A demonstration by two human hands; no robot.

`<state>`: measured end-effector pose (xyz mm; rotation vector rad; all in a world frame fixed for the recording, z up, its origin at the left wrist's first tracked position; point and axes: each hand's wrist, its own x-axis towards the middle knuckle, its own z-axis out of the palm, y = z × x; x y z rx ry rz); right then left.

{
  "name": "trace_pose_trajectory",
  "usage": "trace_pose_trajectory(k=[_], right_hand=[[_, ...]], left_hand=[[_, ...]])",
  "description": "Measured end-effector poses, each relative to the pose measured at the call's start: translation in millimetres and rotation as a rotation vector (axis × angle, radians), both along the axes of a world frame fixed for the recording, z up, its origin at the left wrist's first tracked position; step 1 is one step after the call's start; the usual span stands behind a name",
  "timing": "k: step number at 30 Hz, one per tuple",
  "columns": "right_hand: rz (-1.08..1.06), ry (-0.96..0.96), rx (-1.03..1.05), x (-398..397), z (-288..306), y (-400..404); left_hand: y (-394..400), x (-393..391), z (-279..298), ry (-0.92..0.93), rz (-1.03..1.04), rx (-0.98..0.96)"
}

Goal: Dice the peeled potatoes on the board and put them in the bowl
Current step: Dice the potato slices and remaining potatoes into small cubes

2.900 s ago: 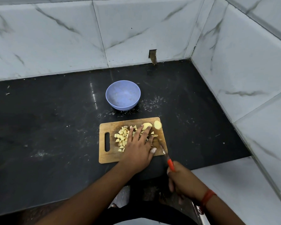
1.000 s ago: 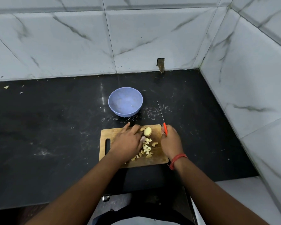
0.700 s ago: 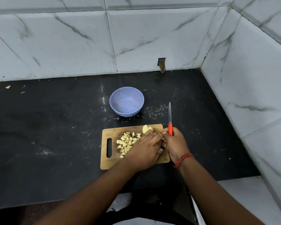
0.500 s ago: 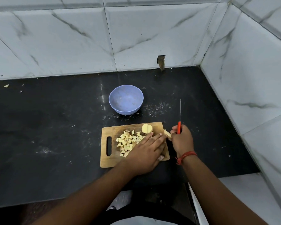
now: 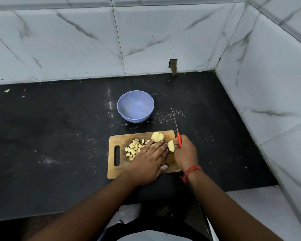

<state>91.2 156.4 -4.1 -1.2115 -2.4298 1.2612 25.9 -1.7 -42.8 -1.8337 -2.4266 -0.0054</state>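
Head view | left hand [image 5: 149, 162] flat, fingers spread, corralling diced potato [image 5: 133, 148] on board [image 5: 119, 169] | right hand [image 5: 185, 152] fingers clamped on knife [image 5: 179, 139] and potato piece [image 5: 171, 146], blade pointing away | bowl [image 5: 135, 106] empty, close behind board for transfer

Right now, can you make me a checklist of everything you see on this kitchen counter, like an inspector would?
Surface: black countertop, dusted with pale specks and smears.
Job's things: wooden cutting board; diced potato pile on it; two uncut potato pieces at its far edge; blue bowl beyond the board, no potato inside.
Clutter: small scrap near the far left wall.
Grippers: left hand flat on the board beside the dice; right hand holds an orange-handled knife, blade pointing away, with a potato piece at its fingertips.
Cables: nothing seen.
Surroundings: marble-look tiled walls, with a small notch.
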Motion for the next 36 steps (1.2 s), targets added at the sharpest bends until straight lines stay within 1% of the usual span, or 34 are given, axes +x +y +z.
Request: trace_pose_trajectory(k=[3, 6, 9, 11, 14, 17, 23, 30, 36], right_hand=[[0.011, -0.001, -0.066, 0.7, 2.4, 3.8], [0.015, -0.002, -0.02, 3.6, 6.3, 5.2], [0.077, -0.018, 0.012, 17.9, 10.7, 3.5], [0.157, -0.093, 0.01, 33.4, 14.1, -1.1], [0.294, -0.271, 0.08, 51.9, 19.8, -9.2], [0.367, -0.346, 0.117, 57.2, 25.2, -16.9], [0.404, -0.459, 0.13, 59.0, 30.8, -24.9], [0.411, -0.574, 0.082, 56.2, 23.9, -30.9], [0.338, -0.721, 0.068, 30.3, 20.7, -35.0]], left_hand=[[3.7, 0.0, 0.3, -0.003, -0.012, -0.004], [5.0, -1.5, -0.2, -0.004, -0.012, -0.006], [3.0, -3.1, -0.9, -0.017, -0.008, 0.0], [0.9, -4.1, -2.4, -0.021, 0.001, 0.003], [-1.5, -4.6, -5.1, -0.018, 0.003, -0.008], [-1.6, -4.7, -5.2, -0.016, 0.007, -0.006], [1.2, -6.5, -5.6, -0.021, 0.005, -0.013], [4.0, -7.9, -4.5, -0.029, 0.006, -0.005], [5.5, -9.7, -2.3, -0.027, -0.003, 0.017]])
